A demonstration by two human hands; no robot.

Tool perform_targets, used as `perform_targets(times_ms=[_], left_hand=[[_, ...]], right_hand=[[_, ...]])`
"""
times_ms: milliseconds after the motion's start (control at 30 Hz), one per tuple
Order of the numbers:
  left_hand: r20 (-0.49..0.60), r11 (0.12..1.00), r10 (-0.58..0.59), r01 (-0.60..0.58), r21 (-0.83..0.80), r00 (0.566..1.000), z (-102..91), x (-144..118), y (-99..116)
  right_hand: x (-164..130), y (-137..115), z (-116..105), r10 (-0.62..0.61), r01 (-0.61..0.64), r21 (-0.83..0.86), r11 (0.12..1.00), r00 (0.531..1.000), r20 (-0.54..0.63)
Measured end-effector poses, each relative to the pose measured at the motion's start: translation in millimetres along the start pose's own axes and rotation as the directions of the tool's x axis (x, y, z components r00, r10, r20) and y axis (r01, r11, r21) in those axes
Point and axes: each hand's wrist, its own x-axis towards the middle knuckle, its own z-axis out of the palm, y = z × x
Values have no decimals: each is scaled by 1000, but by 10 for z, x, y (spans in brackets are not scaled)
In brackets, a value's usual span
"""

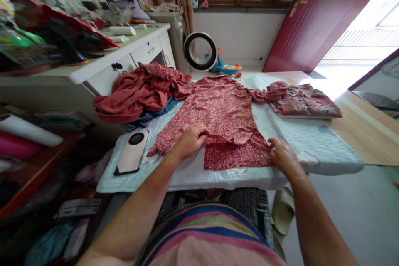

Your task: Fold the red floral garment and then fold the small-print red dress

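Red floral cotton dress (222,112) lies flat on the pale padded tabletop (311,141), its long axis running away from the person, hem nearest, neck toward the window. Left hand (189,141) pinches the folded hem edge; right hand (283,158) presses the opposite hem corner, fingers flat.

both bare forearms reach forward; left hand (190,141) curled with fingers bent under, right hand (282,156) flatter, palm down, fingers pointing inward.
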Motion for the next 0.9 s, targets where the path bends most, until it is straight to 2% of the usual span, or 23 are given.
perform_targets(times_ms=[133,233,333,400,500,633,700,733,800,900], left_hand=[[-59,998,43,-40,49,997,-89,279,-55],[-123,985,50,-28,173,991,-135,526,-134],[-188,951,-4,62,304,982,-173,748,-236],[-231,930,-73,149,335,970,-180,849,-319],[-258,926,-93,178,333,962,-138,877,-421],[-258,923,-8,106,370,966,26,616,-364],[-165,939,42,18,344,985,143,394,-253],[-72,949,83,-57,309,994,205,278,-193],[127,960,149,-174,219,981,323,70,-93],[244,966,138,-185,179,960,458,-125,-31]], right_hand=[[-7,-7,-30,35,-34,-12,999,999,22],[-20,-7,-40,24,-23,-36,999,999,25],[-27,1,-50,14,-11,-69,998,999,34],[-27,6,-59,19,-16,-86,996,999,35],[-35,17,-74,38,-35,-110,993,999,31],[-55,30,-96,76,-69,-138,988,996,53],[-31,15,-117,91,-83,-141,987,995,49],[-1,-1,-130,89,-82,-137,987,995,42],[104,-56,-158,50,-46,-122,991,998,30],[345,-198,-178,-64,67,-93,993,998,29]])
